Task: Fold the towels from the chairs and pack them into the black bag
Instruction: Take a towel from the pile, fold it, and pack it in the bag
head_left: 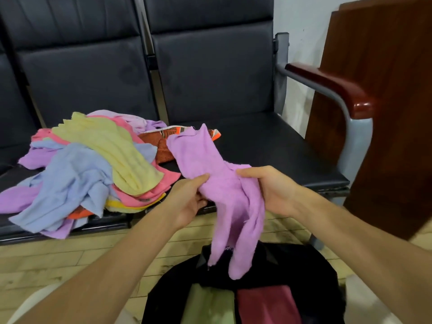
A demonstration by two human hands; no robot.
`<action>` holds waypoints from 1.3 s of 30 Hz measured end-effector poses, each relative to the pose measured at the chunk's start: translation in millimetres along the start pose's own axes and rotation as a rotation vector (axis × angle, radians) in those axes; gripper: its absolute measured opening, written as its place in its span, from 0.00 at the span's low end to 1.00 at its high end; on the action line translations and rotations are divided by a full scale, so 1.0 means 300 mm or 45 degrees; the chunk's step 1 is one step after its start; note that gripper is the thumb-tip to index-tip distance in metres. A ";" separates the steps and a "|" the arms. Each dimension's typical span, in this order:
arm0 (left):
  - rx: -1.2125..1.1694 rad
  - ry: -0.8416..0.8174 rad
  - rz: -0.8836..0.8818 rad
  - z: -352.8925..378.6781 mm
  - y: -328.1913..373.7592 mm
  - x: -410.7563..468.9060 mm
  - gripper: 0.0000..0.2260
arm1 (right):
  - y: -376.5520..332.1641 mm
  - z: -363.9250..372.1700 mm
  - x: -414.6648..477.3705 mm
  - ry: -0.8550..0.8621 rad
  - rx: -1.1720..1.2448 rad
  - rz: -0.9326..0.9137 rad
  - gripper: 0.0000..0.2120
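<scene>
My left hand (190, 199) and right hand (268, 190) are close together, each gripping the middle of a lilac towel (208, 157). Its long axis runs from 11 o'clock over the chair seat (268, 146) down to 6 o'clock, where the loose end dangles over the open black bag (304, 265). A folded green towel (210, 305) and a maroon towel (268, 305) lie inside the bag. The unfolded pile of towels (93, 160) sits at 9 o'clock.

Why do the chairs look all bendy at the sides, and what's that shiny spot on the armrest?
Head view: the wide-angle lens bends the chair backs and floor planks toward the edges; the spot on the wooden armrest is glare from a light; the purple towel looks slightly soft, and inside the black bag it is dim.
</scene>
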State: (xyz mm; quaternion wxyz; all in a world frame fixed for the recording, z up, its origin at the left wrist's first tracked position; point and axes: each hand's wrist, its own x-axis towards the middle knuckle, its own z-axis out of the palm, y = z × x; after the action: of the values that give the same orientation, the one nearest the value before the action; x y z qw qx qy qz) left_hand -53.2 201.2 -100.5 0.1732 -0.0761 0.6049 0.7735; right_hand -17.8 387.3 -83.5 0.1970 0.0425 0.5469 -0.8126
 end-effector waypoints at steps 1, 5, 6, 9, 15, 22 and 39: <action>0.028 0.007 0.019 -0.009 0.001 -0.010 0.12 | 0.005 0.006 -0.002 -0.025 0.002 0.006 0.20; 0.154 -0.021 0.102 -0.049 0.017 -0.059 0.10 | 0.040 0.035 0.011 -0.044 0.056 0.023 0.17; 0.175 -0.017 0.113 -0.058 0.019 -0.068 0.08 | 0.049 0.044 0.016 -0.035 0.055 0.038 0.17; 0.201 0.058 0.125 -0.074 0.031 -0.081 0.04 | 0.071 0.046 0.043 0.043 -0.056 0.069 0.20; 0.438 0.100 0.110 -0.096 0.034 -0.105 0.12 | 0.095 0.032 0.025 0.117 -0.075 0.129 0.20; 0.408 0.251 0.230 -0.104 0.031 -0.131 0.09 | 0.076 0.038 -0.019 0.239 -0.152 0.110 0.07; 0.136 0.059 -0.172 -0.149 0.051 -0.142 0.17 | 0.090 0.057 0.004 0.050 0.043 0.200 0.18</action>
State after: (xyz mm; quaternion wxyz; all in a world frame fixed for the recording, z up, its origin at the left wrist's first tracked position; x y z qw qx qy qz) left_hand -23.3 147.6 -84.2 0.2148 -0.1253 0.6425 0.7248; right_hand -6.6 362.6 -100.4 0.2486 0.1047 0.5317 -0.8028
